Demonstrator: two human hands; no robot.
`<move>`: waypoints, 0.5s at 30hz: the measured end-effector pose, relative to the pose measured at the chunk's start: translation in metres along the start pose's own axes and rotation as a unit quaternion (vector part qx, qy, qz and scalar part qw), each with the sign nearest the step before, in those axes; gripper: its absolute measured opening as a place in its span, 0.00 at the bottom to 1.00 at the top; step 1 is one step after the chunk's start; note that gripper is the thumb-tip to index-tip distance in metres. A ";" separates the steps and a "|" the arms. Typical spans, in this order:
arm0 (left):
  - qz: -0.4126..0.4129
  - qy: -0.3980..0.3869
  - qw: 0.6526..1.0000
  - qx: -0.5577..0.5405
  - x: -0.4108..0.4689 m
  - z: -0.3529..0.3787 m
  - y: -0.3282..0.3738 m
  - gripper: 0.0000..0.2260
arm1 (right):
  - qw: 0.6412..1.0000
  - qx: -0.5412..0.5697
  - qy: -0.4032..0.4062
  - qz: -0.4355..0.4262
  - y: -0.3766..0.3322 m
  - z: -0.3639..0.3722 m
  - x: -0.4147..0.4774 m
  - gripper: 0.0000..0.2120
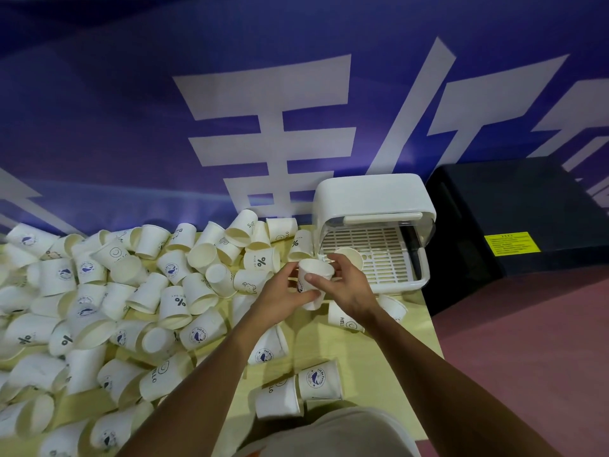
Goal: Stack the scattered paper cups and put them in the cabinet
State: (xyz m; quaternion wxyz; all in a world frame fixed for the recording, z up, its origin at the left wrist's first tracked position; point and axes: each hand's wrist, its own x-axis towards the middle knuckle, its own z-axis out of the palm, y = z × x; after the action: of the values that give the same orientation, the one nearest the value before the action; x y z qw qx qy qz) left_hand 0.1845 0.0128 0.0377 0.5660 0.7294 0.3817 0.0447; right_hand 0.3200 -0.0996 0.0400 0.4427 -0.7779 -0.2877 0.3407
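White paper cups (131,291) lie scattered in a heap over the left and middle of a pale yellow table (362,357), most on their sides, some printed with a whale, a percent sign or "HELLO". Both hands meet above the table's right part, just in front of the cabinet (372,196). They grip 1 held cup (315,270) between them, mouth up and tilted slightly. The left hand (280,300) curls its fingers and thumb round the lower wall. The right hand (351,286) pinches the upper wall, thumb on the near side and fingers behind the rim. Whether a second cup is nested under it I cannot tell.

The cabinet is a small white box at the table's far right corner, its clear door flipped up and its slatted tray (385,258) showing. A lone cup (351,257) lies on that tray's front left, just behind the right hand's fingers. 2 more cups (296,390) rest side by side near the table's front edge.

Right of the table sits a black box (527,199) bearing a yellow label (512,243), on a reddish floor (527,324). A blue banner (131,110) with large white characters covers the wall behind.
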 end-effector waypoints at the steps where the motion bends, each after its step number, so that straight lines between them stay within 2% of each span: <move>1: 0.000 -0.002 1.000 -0.002 0.000 0.000 -0.001 0.27 | 1.000 -0.003 0.002 -0.003 -0.002 -0.001 0.000 0.36; 4: 0.002 -0.005 1.000 -0.008 0.001 0.000 -0.001 0.26 | 1.000 -0.010 0.022 -0.016 -0.007 -0.005 0.000 0.34; 9: -0.006 0.000 1.000 -0.018 0.005 -0.002 -0.006 0.29 | 0.994 0.005 0.103 -0.042 -0.013 -0.012 0.003 0.32; 12: -0.008 0.005 1.000 -0.019 0.005 -0.002 -0.009 0.28 | 0.989 0.001 0.135 -0.063 -0.016 -0.016 0.004 0.26; 15: -0.009 0.012 1.000 -0.018 0.007 -0.002 -0.011 0.28 | 0.983 -0.010 0.172 -0.065 -0.015 -0.018 0.005 0.31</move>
State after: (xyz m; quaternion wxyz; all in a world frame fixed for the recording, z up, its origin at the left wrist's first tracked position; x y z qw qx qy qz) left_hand 0.1831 0.0195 0.0257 0.5745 0.7150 0.3945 0.0551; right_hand 0.3348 -0.0985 0.0586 0.4992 -0.8089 -0.2604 0.1693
